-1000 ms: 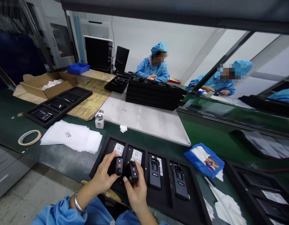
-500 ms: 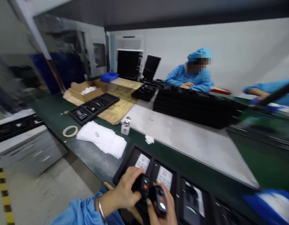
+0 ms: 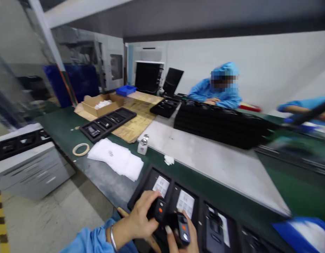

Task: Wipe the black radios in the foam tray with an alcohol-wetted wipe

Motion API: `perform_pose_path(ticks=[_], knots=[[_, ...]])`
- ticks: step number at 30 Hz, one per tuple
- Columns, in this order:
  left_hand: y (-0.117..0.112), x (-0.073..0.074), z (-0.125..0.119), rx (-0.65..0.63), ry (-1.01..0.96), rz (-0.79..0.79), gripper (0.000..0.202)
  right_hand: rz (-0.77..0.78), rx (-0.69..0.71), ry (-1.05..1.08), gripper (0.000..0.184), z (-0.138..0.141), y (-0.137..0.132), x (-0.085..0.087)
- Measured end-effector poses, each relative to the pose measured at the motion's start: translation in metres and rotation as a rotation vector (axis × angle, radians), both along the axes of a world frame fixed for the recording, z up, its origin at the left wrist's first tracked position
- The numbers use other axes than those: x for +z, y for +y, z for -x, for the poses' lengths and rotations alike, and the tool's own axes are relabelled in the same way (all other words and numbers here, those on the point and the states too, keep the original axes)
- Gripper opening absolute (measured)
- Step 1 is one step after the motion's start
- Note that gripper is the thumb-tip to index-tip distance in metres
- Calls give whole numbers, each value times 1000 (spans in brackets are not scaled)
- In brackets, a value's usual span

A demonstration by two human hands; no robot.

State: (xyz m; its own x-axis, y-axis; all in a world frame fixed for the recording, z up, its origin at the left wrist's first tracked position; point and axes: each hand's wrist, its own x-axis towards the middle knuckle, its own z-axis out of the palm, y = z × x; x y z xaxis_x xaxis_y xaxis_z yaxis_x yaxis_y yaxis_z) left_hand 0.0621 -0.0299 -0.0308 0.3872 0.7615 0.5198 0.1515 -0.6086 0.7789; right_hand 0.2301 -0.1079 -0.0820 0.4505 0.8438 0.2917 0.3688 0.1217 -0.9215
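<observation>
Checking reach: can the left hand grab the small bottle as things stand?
Probably not: the left hand holds a black device. The way looks free though; only the low tray and green tabletop lie before the bottle.

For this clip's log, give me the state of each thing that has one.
Left hand: closed on first black device
Right hand: closed on second black device
Near tray: phone-like device in third slot, label sheets in first two
Bottle: upright, lid raised
Cardboard box: open, white pieces inside
Tape roll: lying flat
White sheets: loosely piled
Black trays: stacked
</observation>
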Motion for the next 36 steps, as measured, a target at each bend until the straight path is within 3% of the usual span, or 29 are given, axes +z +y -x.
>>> perform_pose_path(ticks=[4, 7, 11, 14, 20, 27, 36], knots=[[2, 6, 2, 34, 18, 224, 66, 68, 16, 53, 70, 8, -11, 24], [8, 5, -2, 40, -32, 358, 55, 77, 8, 104, 72, 8, -12, 27], [25, 7, -10, 58, -317, 640, 60, 52, -11, 249, 71, 0, -3, 23], [39, 18, -10, 61, -472, 749, 67, 19, -39, 483, 73, -12, 10, 34], [35, 51, -8, -255, -636, 1199, 52, 143, 60, 960, 72, -18, 25, 77], [17, 60, -22, -337, -686, 1321, 44, 137, 35, 1029, 75, 10, 23, 94], [13, 73, -21, -351, -711, 1326, 50, 165, 7, 1027, 80, 13, 17, 105]])
